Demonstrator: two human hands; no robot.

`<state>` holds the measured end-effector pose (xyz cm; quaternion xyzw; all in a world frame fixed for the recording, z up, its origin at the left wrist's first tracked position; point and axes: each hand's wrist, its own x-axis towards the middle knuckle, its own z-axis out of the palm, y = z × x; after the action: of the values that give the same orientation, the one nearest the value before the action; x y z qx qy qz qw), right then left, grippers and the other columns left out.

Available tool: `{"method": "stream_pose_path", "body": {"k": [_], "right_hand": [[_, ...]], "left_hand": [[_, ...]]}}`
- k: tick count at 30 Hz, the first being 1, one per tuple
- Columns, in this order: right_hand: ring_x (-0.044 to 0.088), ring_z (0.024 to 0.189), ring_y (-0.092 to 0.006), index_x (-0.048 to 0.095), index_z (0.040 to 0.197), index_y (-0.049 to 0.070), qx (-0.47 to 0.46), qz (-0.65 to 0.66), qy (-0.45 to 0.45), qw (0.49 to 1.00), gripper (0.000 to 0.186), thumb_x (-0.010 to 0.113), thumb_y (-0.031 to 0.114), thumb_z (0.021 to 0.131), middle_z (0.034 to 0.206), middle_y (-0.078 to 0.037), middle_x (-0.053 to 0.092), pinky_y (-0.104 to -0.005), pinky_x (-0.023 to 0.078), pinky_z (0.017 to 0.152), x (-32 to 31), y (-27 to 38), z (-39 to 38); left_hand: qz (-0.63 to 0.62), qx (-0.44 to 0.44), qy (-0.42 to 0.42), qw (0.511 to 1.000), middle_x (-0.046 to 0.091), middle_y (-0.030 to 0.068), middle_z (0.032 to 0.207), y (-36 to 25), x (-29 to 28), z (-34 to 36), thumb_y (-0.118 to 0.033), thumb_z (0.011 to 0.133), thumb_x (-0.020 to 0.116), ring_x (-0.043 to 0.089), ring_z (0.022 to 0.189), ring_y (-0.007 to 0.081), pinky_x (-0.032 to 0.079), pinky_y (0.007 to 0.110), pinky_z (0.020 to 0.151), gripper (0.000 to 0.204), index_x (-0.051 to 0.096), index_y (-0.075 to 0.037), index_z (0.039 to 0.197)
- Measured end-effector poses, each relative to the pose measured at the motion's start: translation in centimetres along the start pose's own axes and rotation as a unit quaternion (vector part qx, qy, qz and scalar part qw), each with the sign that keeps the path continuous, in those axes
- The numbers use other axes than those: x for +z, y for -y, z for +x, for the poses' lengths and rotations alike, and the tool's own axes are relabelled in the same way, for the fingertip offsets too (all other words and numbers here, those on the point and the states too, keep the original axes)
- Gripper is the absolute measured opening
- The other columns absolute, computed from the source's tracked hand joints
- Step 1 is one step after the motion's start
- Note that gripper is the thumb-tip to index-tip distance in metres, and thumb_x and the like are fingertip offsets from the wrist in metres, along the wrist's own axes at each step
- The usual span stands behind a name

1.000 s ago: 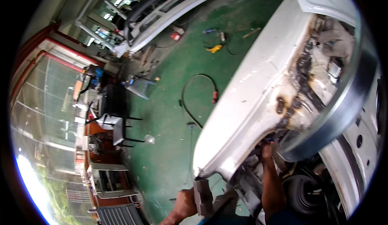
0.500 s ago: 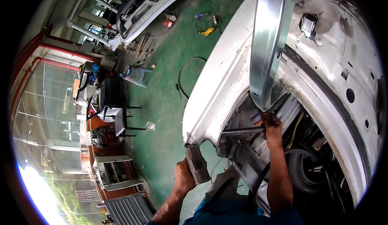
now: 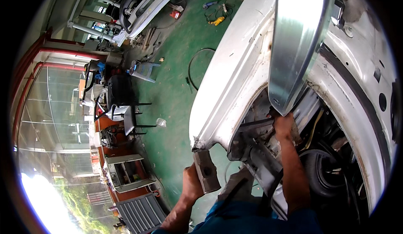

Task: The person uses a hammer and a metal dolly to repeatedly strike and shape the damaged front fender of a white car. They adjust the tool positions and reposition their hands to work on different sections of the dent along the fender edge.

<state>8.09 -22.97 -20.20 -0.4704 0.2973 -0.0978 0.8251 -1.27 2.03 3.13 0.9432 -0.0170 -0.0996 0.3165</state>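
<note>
My left hand (image 3: 192, 184) is closed round a hammer (image 3: 206, 172) with a heavy, block-shaped head. The hammer head rests at or very near the lower corner of the white car body panel (image 3: 228, 87); I cannot tell whether they touch. Inside the opening beside that panel, my right hand (image 3: 283, 125) grips a dark flat metal bar (image 3: 255, 125). The bar points left, toward the panel's inner side. A broad shiny metal piece (image 3: 296, 45) hangs close in front and covers some of the right fingers.
A black tyre (image 3: 321, 171) lies inside the car, to the right of my forearm. On the green floor are a cable loop (image 3: 191, 72), a yellow tool (image 3: 217, 21) and a small stool (image 3: 145, 70). Chairs (image 3: 130, 120) and a metal cabinet (image 3: 126, 171) line the left side.
My right hand and the bar have moved up and farther into the opening. The shiny metal piece looks wider and sits more to the right. The hammer stays by the panel's corner.
</note>
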Motion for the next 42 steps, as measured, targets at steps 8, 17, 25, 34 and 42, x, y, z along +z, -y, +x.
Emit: {"method": "stream_pose_path", "body": {"k": [8,17,25,34,42], "right_hand": [[0.058,0.077,-0.0077,0.072,0.095,-0.004,0.028,-0.038,0.007,0.999,0.013,0.069,0.001,0.084,0.087,0.001,0.071,-0.0278,0.046,0.069,-0.5,0.5,-0.2],[0.057,0.077,-0.0100,0.070,0.091,-0.007,-0.058,-0.045,0.024,0.997,0.013,0.063,0.002,0.086,0.084,-0.003,0.071,-0.0306,0.046,0.066,-0.8,-3.1,3.1],[0.060,0.085,-0.0125,0.071,0.095,-0.007,-0.018,0.003,0.023,1.000,0.017,0.065,0.004,0.084,0.092,-0.008,0.072,-0.0328,0.048,0.075,-0.4,-3.8,3.6],[0.065,0.081,-0.0339,0.069,0.101,-0.005,-0.096,-0.157,0.064,0.981,0.019,0.057,0.008,0.092,0.092,-0.018,0.070,-0.0396,0.051,0.074,-2.2,-9.0,7.0],[0.054,0.055,-0.0161,0.064,0.105,0.011,0.026,0.044,-0.023,0.998,0.015,0.061,0.011,0.090,0.085,-0.003,0.060,-0.0298,0.041,0.045,-5.0,-10.2,6.0]], "left_hand": [[0.000,-0.014,0.007,1.000,0.065,0.0035,0.079,0.6,0.0,-0.2,-0.008,0.083,0.079,0.058,0.071,0.0095,0.050,0.030,0.064,0.019,0.064,0.000,0.092],[-0.011,-0.001,0.037,0.999,0.067,0.0040,0.081,0.9,-0.5,0.2,-0.011,0.084,0.079,0.059,0.072,0.0098,0.051,0.030,0.066,0.021,0.065,0.000,0.095],[0.006,-0.009,0.028,1.000,0.066,0.0046,0.079,0.9,-0.8,-0.1,-0.012,0.080,0.081,0.058,0.070,0.0098,0.051,0.030,0.064,0.025,0.064,0.000,0.094],[0.004,0.012,0.031,0.999,0.065,0.0061,0.080,0.5,-1.4,0.3,-0.013,0.081,0.081,0.059,0.070,0.0122,0.051,0.031,0.064,0.024,0.064,-0.001,0.094],[0.042,0.016,0.051,0.998,0.067,0.0066,0.076,1.4,-0.8,1.2,-0.014,0.080,0.082,0.060,0.066,0.0109,0.052,0.031,0.061,0.025,0.064,-0.001,0.092]]}}
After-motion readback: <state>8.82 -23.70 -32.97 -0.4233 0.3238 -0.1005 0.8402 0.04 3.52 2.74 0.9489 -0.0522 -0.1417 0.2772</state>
